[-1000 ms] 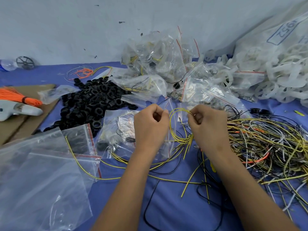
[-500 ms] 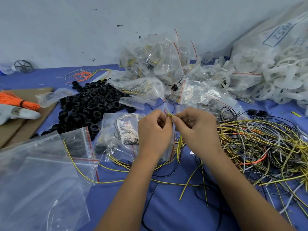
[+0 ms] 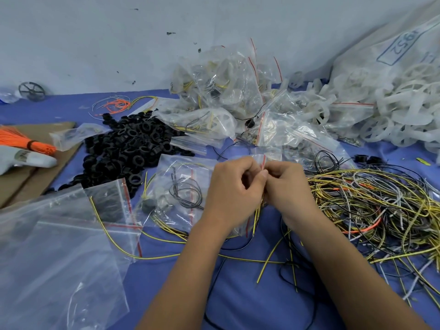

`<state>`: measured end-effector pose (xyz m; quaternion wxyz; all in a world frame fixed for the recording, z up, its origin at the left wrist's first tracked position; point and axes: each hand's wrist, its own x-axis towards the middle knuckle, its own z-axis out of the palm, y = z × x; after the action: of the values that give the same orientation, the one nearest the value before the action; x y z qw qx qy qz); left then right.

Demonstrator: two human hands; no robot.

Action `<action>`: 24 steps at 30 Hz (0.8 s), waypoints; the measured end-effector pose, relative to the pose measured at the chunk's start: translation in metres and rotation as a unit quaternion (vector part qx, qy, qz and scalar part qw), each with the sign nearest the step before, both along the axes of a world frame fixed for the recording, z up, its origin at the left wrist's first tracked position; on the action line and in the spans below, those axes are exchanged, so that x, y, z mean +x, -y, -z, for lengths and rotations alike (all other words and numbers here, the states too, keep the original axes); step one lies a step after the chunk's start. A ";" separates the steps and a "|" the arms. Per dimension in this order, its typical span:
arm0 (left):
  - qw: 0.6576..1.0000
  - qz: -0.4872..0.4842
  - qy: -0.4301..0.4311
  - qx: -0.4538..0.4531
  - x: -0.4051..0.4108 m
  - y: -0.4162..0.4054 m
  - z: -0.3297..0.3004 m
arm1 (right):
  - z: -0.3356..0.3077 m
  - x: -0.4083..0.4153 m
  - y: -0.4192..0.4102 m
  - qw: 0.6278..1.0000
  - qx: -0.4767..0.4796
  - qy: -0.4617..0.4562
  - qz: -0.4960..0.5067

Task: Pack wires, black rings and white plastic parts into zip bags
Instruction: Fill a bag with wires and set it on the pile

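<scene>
Empty zip bags [image 3: 47, 246] lie at my far left, unfilled. Loose black rings [image 3: 128, 144] remain piled behind them. Filled bags [image 3: 221, 91] are stacked at centre rear, so packing is partly done, by my judgement. My left hand [image 3: 232, 189] and right hand [image 3: 287, 184] meet fingertip to fingertip, each curled and pinching the red-striped mouth of a small bag [image 3: 263, 160] with yellow wire [image 3: 256, 217] hanging below. The wire heap [image 3: 371, 206] lies just right of my right hand; white plastic parts [image 3: 385, 110] sit far right, unpacked.
</scene>
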<state>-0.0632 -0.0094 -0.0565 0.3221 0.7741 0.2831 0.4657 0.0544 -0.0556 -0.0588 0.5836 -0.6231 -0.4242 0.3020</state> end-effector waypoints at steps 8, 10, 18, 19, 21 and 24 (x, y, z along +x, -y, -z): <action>0.999 -0.020 0.050 -0.008 0.001 0.002 0.000 | -0.011 -0.004 0.010 0.989 -0.007 0.064 -0.133; 0.995 -0.001 0.089 -0.046 0.001 0.003 -0.004 | -0.010 -0.004 0.007 0.960 -0.033 0.244 -0.135; 0.975 -0.054 0.170 -0.129 -0.016 -0.013 -0.008 | -0.005 0.000 0.001 0.889 0.077 0.439 -0.103; 0.974 -0.070 0.168 -0.136 -0.019 -0.017 -0.006 | -0.005 0.000 0.002 0.912 0.079 0.392 -0.093; 0.971 -0.091 0.163 -0.149 -0.020 -0.020 -0.004 | -0.006 0.000 0.004 0.964 0.076 0.240 -0.088; 0.975 -0.098 0.152 -0.127 -0.019 -0.018 -0.005 | -0.007 0.000 0.004 0.986 0.053 0.115 -0.109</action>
<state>-0.0827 0.0083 -0.0514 0.4101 0.6157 0.3620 0.5671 0.0544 -0.0593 -0.0515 0.5268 -0.5721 -0.5689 0.2675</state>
